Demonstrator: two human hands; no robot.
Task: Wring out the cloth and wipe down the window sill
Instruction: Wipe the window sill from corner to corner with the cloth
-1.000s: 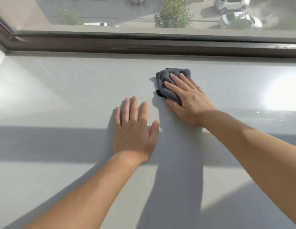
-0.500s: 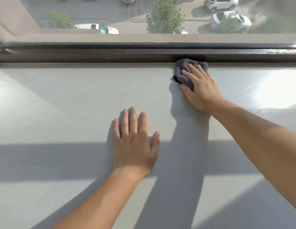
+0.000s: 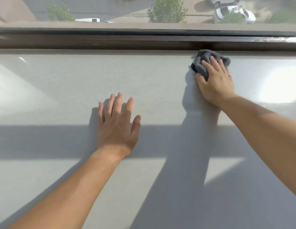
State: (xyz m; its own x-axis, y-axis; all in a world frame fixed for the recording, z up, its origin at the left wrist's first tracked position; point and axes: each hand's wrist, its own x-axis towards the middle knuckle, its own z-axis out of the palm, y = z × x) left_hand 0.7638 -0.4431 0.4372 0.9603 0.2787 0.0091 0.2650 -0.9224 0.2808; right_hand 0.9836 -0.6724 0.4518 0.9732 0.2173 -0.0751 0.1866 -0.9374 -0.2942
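Bracing the lean, the left hand (image 3: 117,123) lies flat and spread, holding nothing, on the window sill (image 3: 61,90), well short of the window frame (image 3: 110,41). Further right, the right hand (image 3: 213,81) presses the grey cloth (image 3: 201,63) against that frame, apparently wiping the sill's back edge.

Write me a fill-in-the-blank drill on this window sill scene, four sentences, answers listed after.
1. The grey cloth lies under the ____ hand.
2. The left hand lies flat on the window sill and holds ____.
3. The cloth sits at the sill's far edge, against the dark window ____.
4. Through the glass, the cars parked outside are ____ in colour.

Missing words: right; nothing; frame; white
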